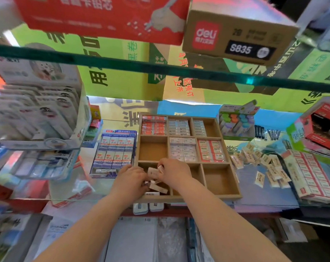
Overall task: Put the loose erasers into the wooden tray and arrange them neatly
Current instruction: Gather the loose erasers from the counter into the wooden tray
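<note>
A wooden tray [222, 197] with nine compartments lies on the glass shelf in the middle. Its back and middle rows hold neat rows of erasers. Both my hands are over the front-left compartment. My left hand [131, 179] and my right hand [174, 172] pinch small white erasers [153, 172] between them. More white erasers [158, 187] lie jumbled in that compartment under my hands. A pile of loose cream erasers [262, 165] lies on the shelf to the right of the tray.
A blue display box of erasers [116, 150] stands left of the tray. A long box of erasers [311, 176] lies at the right. Stationery boxes crowd the left side and the back. A glass shelf [160, 67] with cartons hangs overhead.
</note>
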`<state>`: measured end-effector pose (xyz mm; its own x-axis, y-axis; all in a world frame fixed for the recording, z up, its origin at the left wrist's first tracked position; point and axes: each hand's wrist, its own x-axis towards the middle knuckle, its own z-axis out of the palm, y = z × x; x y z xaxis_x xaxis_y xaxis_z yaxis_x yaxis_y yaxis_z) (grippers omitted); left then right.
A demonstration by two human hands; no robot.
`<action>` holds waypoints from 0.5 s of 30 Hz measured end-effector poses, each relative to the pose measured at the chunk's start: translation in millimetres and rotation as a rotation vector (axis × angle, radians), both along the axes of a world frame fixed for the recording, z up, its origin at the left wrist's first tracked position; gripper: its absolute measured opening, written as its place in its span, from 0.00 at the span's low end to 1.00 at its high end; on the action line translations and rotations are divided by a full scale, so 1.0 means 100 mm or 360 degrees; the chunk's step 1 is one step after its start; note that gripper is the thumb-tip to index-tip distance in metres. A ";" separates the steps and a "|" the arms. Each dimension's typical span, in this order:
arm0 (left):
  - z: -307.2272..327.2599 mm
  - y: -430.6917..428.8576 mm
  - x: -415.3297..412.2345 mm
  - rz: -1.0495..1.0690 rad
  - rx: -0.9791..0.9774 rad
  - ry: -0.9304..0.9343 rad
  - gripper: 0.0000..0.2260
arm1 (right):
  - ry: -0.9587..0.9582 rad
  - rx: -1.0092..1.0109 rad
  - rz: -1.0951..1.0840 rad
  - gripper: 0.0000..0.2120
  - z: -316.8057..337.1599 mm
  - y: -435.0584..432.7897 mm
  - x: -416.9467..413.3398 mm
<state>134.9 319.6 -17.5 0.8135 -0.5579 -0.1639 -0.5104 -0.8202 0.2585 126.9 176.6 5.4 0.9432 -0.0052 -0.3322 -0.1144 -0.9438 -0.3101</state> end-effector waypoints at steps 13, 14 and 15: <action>0.02 -0.06 -0.04 0.0268 -0.0216 0.0004 0.16 | -0.0155 0.0439 -0.0200 0.14 -0.03 -0.15 -0.07; 0.04 -0.09 -0.04 0.0290 -0.0239 0.0008 0.15 | -0.0202 0.0461 -0.0209 0.13 -0.01 -0.19 -0.10; 0.06 -0.12 -0.04 0.0310 -0.0270 0.0000 0.14 | -0.0256 0.0485 -0.0222 0.12 0.01 -0.23 -0.13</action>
<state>130.5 307.6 -11.4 0.9085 -0.4100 -0.0811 -0.3470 -0.8480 0.4007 113.7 154.0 6.3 0.9806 -0.0613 -0.1861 -0.1626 -0.7842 -0.5988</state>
